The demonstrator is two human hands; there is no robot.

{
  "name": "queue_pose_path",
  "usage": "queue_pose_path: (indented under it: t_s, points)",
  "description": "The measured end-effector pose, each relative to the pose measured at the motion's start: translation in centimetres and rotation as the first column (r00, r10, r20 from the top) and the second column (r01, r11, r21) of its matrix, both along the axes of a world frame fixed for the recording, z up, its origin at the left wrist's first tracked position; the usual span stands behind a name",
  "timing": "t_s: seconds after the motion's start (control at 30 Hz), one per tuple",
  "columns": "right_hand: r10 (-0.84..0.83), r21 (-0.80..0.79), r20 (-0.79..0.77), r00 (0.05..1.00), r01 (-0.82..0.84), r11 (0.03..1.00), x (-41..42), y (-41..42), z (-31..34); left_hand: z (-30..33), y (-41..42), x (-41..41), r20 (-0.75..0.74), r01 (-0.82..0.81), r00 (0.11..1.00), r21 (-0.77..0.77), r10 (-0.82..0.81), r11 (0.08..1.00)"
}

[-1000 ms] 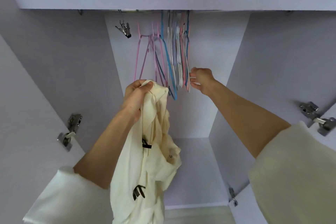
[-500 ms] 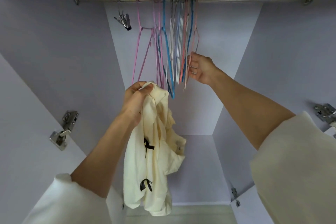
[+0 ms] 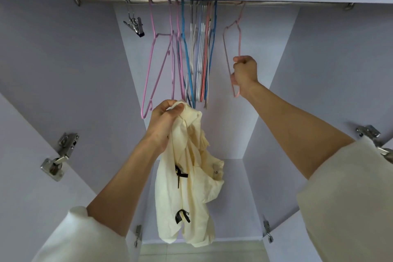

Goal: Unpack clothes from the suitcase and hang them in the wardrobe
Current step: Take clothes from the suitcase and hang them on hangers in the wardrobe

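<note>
My left hand point(image 3: 164, 122) grips the top of a cream garment point(image 3: 187, 178) with small black bows, which hangs down in front of the open wardrobe. My right hand point(image 3: 244, 73) is curled round the lower part of a pale pink wire hanger point(image 3: 231, 34). That hanger's hook still sits on the metal rail point(image 3: 276, 3), apart from the rest. A bunch of pink, blue, white and coral hangers point(image 3: 197, 53) hangs from the rail's middle, just above the garment.
A metal clip hanger point(image 3: 134, 24) hangs at the rail's left. The wardrobe's lilac side walls point(image 3: 63, 66) and floor point(image 3: 231, 198) frame the space. Door hinges point(image 3: 59, 156) stick out on the open doors at left and right. Pale floor tiles show below.
My right hand has pulled the pale pink hanger out of the bunch and slid it to the right along the rail. The left hand with the garment has stayed in place.
</note>
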State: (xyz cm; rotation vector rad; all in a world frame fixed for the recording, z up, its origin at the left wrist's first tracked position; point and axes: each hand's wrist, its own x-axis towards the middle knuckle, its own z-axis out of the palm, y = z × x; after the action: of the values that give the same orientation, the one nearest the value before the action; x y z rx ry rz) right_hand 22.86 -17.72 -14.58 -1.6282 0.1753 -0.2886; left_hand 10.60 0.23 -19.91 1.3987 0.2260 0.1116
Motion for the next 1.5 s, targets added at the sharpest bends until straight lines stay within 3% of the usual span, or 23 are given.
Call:
queue_pose_path:
  t_s: [0.17, 0.27, 0.43, 0.53, 0.63, 0.8, 0.93, 1.13, 1.4, 1.5]
  points:
    - [-0.028, -0.117, 0.140, 0.990, 0.044, 0.992, -3.4, -3.0, -5.2, -0.5, -1.5, -0.2, -0.043, 0.070, 0.997, -0.024, -0.071, 0.997]
    - [-0.038, -0.164, 0.141, 0.989, 0.061, 0.985, -6.7, -4.9, -8.3, -0.6, -2.8, -0.5, -0.069, 0.104, 0.992, -0.053, -0.107, 0.993]
    - [0.022, 0.118, -0.205, 0.978, 0.002, 0.993, -8.9, -7.9, -9.0, -1.5, -4.9, -1.1, -0.102, 0.135, 0.986, 0.013, -0.133, 0.991]
    - [-0.055, 0.003, -0.334, 0.941, 0.059, 0.998, -10.3, -9.6, -10.5, -2.3, -5.8, -1.3, -0.110, 0.109, 0.988, 0.036, -0.104, 0.993]
    - [-0.102, -0.049, -0.214, 0.971, 0.094, 0.994, -13.1, -10.6, -13.0, -3.2, -6.3, -1.5, -0.099, 0.110, 0.990, 0.044, -0.105, 0.993]
    - [-0.083, 0.130, -0.125, 0.989, 0.099, 0.986, -14.6, -11.6, -12.4, -3.9, -7.6, -1.5, -0.072, 0.136, 0.989, 0.053, -0.133, 0.989]
    - [-0.210, -0.075, -0.149, 0.966, 0.201, 0.977, -14.9, -12.2, -13.0, -4.0, -8.8, -1.5, -0.043, 0.110, 0.994, 0.133, -0.105, 0.985]
    - [-0.393, -0.198, -0.214, 0.894, 0.354, 0.914, -16.8, -14.3, -16.1, -4.5, -8.9, -1.8, -0.032, 0.043, 0.999, 0.194, -0.038, 0.980]
    - [-0.405, -0.379, -0.196, 0.893, 0.312, 0.871, -18.4, -15.6, -18.1, -5.1, -7.7, -2.8, 0.042, -0.017, 0.999, 0.260, 0.006, 0.965]
    - [-0.376, -0.415, -0.168, 0.911, 0.281, 0.865, -18.1, -14.9, -18.3, -4.6, -7.5, -3.1, 0.063, 0.066, 0.994, 0.294, -0.088, 0.953]
